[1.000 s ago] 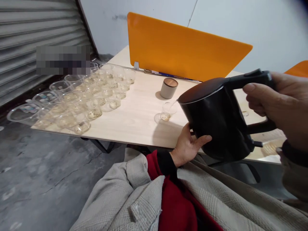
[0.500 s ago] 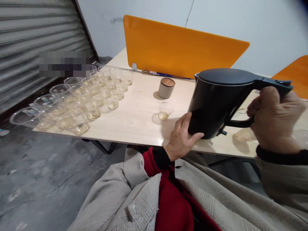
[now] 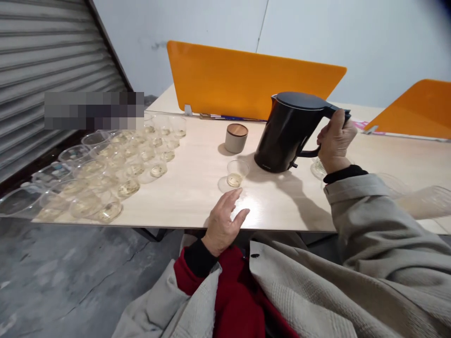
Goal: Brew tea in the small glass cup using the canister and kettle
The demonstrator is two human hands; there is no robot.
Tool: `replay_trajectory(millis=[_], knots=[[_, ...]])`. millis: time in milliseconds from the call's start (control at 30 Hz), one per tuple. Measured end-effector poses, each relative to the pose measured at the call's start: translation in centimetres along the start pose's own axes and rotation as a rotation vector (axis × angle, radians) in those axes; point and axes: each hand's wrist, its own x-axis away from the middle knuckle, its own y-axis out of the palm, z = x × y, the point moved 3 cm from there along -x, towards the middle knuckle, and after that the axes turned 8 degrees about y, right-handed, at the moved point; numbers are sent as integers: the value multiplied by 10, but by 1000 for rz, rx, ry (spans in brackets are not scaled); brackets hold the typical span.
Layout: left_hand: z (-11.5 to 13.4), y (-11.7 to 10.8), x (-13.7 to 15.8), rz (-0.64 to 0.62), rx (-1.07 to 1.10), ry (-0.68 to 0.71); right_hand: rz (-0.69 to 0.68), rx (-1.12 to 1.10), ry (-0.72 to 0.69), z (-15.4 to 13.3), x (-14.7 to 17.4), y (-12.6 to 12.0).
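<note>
Black kettle (image 3: 289,132) upright on the counter (image 3: 197,188), right hand (image 3: 335,141) wrapped around its handle, small clear cup (image 3: 237,172) just left of the kettle, left hand (image 3: 223,224) with fingers spread, empty, just before the cup.

Cup (image 3: 237,172) on table (image 3: 197,188), left of kettle (image 3: 287,134); canister (image 3: 236,137) behind cup.

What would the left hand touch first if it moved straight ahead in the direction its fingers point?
Most likely the small clear cup holding a little pale liquid: it stands just beyond the left hand, whose fingertips aim toward it across the table. The exact gap is hard to judge.
</note>
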Motion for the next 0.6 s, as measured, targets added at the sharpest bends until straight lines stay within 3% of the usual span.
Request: replay_trajectory(millis=[200, 367, 600], knots=[[-17, -32, -10, 153, -91, -44, 85, -49, 77, 17, -21, 2], [-33, -46, -19, 195, -136, -99, 142, 8, 90, 25, -36, 9], [-43, -52, -21, 231, -113, -177, 149, 190, -35, 44, -64, 21]])
